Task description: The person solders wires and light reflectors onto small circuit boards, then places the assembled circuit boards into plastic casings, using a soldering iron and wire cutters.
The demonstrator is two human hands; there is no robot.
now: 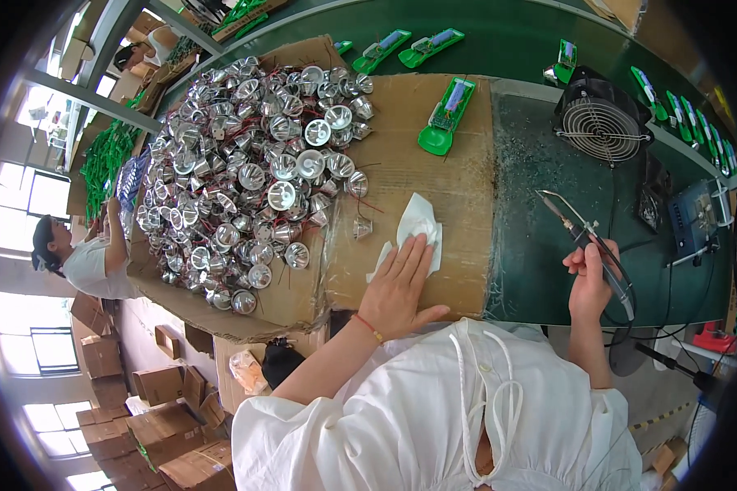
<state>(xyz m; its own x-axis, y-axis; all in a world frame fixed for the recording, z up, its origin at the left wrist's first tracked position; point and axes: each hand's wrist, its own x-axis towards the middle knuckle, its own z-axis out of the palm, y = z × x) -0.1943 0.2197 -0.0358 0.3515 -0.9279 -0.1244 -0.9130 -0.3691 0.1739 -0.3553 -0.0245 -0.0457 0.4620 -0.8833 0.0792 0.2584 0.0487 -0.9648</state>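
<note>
My left hand (397,295) lies flat with fingers stretched out, pressing a crumpled white tissue (418,214) onto the brown cardboard sheet (458,245). Closed around the handle of a soldering iron (580,236) is my right hand (591,282); the tip points up and left over the green table mat. A thin bent metal tube runs alongside the iron. Just left of the tissue stands a single silver reflector cup (362,227) with a red wire. Further off on the cardboard rests a green plastic housing (447,116) holding a circuit board and a blue cell.
A large heap of silver reflector cups (246,176) with wires fills the cardboard at left. At right stand a black fan (602,131) with a wire guard and a blue box-shaped unit (696,219) with cables. More green housings (382,51) line the far side. A person (90,258) works at far left.
</note>
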